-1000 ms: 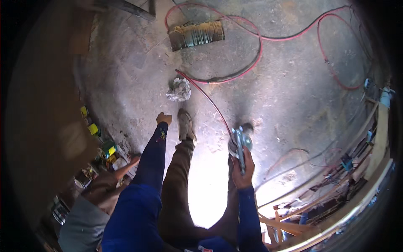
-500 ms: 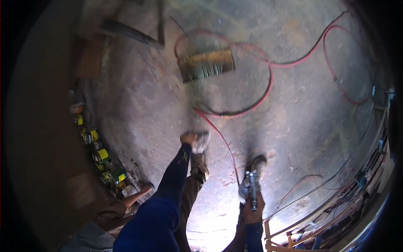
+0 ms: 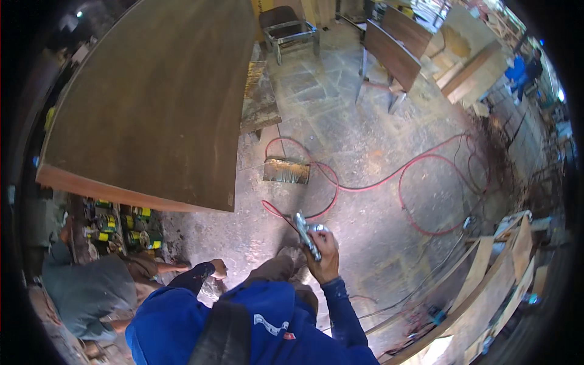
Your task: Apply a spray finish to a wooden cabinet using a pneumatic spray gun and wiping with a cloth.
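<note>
My right hand [image 3: 326, 255] is closed round a silver spray gun [image 3: 307, 236], raised in front of my body at the middle. A red hose [image 3: 275, 208] runs toward the gun from the floor. My left hand [image 3: 219, 269] hangs low beside my left leg, its fingers curled; what it holds, if anything, is hard to make out. Ahead and left stands a large brown wooden panel [image 3: 152, 103] with a reddish edge, apart from both hands.
A bristled, paint-stained block [image 3: 286, 171] lies amid hose loops. A person in grey [image 3: 91, 292] crouches at left near several green and yellow cans [image 3: 141, 238]. Wooden boards [image 3: 486, 292] line the right. A chair [image 3: 289, 33] and brown panels [image 3: 392, 55] stand farther back.
My view has tilted up, bringing the big panel and far workshop in. My right hand has raised the spray gun. My left hand, earlier stretched forward with something whitish, is drawn back.
</note>
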{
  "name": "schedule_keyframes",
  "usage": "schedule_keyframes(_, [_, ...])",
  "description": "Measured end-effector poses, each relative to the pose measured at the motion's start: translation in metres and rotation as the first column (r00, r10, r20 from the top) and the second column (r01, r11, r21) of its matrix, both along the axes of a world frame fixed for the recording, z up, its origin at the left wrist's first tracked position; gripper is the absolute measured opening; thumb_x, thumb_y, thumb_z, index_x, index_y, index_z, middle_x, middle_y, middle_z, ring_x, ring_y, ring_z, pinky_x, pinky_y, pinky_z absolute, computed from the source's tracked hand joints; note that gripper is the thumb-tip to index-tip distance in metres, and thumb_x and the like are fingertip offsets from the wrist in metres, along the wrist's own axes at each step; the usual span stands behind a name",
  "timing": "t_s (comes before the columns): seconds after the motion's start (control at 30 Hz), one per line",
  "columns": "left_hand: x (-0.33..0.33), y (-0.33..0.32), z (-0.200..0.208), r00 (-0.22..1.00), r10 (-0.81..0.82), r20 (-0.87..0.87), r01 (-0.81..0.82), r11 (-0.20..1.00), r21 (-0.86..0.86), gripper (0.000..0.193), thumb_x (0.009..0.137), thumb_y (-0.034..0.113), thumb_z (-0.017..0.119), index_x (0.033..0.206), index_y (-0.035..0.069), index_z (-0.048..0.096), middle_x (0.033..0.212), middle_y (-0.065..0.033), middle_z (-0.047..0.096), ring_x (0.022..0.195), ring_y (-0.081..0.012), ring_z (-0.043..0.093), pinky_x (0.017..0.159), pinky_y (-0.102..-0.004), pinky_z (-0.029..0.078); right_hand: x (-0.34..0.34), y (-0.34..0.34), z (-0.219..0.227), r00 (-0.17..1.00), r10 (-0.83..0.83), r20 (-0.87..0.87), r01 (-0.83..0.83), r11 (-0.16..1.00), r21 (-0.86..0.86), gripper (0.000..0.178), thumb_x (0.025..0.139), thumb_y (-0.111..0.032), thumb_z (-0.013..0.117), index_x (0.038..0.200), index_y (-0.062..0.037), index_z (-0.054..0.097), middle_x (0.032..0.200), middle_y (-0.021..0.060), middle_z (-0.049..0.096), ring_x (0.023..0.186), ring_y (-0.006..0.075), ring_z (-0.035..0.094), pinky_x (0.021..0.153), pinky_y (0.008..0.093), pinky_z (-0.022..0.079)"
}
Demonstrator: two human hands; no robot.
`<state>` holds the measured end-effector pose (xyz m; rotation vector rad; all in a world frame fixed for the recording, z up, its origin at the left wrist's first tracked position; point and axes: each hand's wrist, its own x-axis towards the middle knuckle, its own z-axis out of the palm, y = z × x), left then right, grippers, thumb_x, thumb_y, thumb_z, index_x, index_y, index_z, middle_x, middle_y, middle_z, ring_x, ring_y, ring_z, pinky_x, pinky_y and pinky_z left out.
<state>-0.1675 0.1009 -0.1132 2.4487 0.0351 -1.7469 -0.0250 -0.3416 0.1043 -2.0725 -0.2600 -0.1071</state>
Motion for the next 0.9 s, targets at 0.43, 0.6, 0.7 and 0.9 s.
schedule_keyframes(0.43, [0.419, -0.256, 0.243, -0.124, 0.690, -0.713, -0.529, -0.654, -0.541, 0.044, 0.096, 0.049, 0.056, 0.096, 0.006, 0.068, 0.074, -0.0075, 0.069, 0.068, -0.0162, 0.068, 0.061, -0.0321, 0.055, 0.366, 0.001, -0.016, 0.729, 0.673, -0.123, -0.682, 0.702, -0.203, 0.050, 0.082, -0.011, 0.067, 0.129, -0.0049, 0.052, 0.114, 0.0218, 0.056, 0.095, 0.0431, 0.061, 0.079, 0.0495, 0.050])
schedule_keyframes(0.6, [0.530, -0.251, 0.204, -0.268, 0.551, -0.790, -0.602, -0.736, -0.310, 0.039, 0.096, 0.045, 0.058, 0.102, 0.007, 0.065, 0.084, -0.0074, 0.071, 0.068, -0.0197, 0.069, 0.066, -0.0353, 0.059, 0.499, 0.034, -0.031, 0.445, 0.852, -0.276, -0.884, 0.369, -0.288, 0.043, 0.084, -0.007, 0.060, 0.126, -0.0010, 0.050, 0.108, 0.0249, 0.053, 0.091, 0.0437, 0.063, 0.076, 0.0516, 0.051])
schedule_keyframes(0.7, [0.586, -0.253, 0.203, -0.457, 0.401, -0.794, -0.479, -0.863, -0.161, 0.027, 0.095, 0.028, 0.058, 0.108, 0.005, 0.065, 0.095, -0.0109, 0.071, 0.084, -0.0248, 0.071, 0.080, -0.0390, 0.059, 0.582, 0.057, -0.024, 0.153, 0.903, -0.401, -0.950, 0.022, -0.312, 0.042, 0.089, -0.018, 0.058, 0.126, -0.0014, 0.048, 0.114, 0.0220, 0.054, 0.097, 0.0430, 0.062, 0.080, 0.0475, 0.051])
schedule_keyframes(0.9, [0.678, -0.252, 0.155, -0.630, 0.335, -0.700, -0.206, -0.942, -0.265, 0.023, 0.090, 0.017, 0.057, 0.102, 0.002, 0.068, 0.097, -0.0119, 0.071, 0.085, -0.0257, 0.070, 0.082, -0.0396, 0.059, 0.753, 0.112, -0.052, -0.324, 0.915, -0.242, -0.928, -0.357, -0.108, 0.054, 0.076, -0.009, 0.064, 0.128, -0.0031, 0.053, 0.124, 0.0200, 0.054, 0.107, 0.0400, 0.061, 0.091, 0.0445, 0.050])
